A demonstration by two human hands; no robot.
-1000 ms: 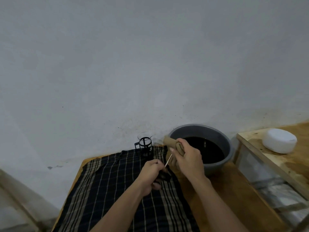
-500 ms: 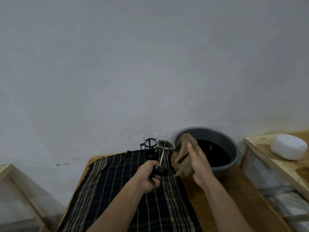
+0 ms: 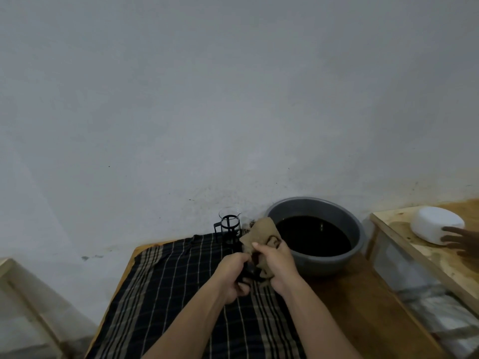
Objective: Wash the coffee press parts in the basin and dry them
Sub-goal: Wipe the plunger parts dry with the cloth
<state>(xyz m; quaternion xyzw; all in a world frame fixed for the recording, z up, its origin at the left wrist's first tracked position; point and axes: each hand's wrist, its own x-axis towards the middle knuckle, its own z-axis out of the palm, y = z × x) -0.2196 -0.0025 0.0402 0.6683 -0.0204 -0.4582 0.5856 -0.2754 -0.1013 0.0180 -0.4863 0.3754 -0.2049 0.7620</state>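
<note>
My left hand (image 3: 234, 274) grips the black lid end of the coffee press plunger (image 3: 248, 272). My right hand (image 3: 278, 263) holds a brown cloth (image 3: 260, 233) wrapped over the plunger's rod, and the mesh filter (image 3: 251, 225) just peeks out behind the cloth. The glass carafe in its black frame (image 3: 229, 228) stands upright at the back of the table, on the checked cloth. To the right sits the grey basin (image 3: 317, 264), holding dark water.
A black checked cloth (image 3: 181, 294) covers the left of the wooden table (image 3: 363, 307). A wooden stand on the right carries a white round object (image 3: 436, 224), with another person's hand (image 3: 458, 240) touching it. A grey wall is right behind.
The plunger's filter stood bare above my left hand half a second ago. My right hand has since brought the brown cloth over the rod, closing against my left hand. Another hand appeared at the right.
</note>
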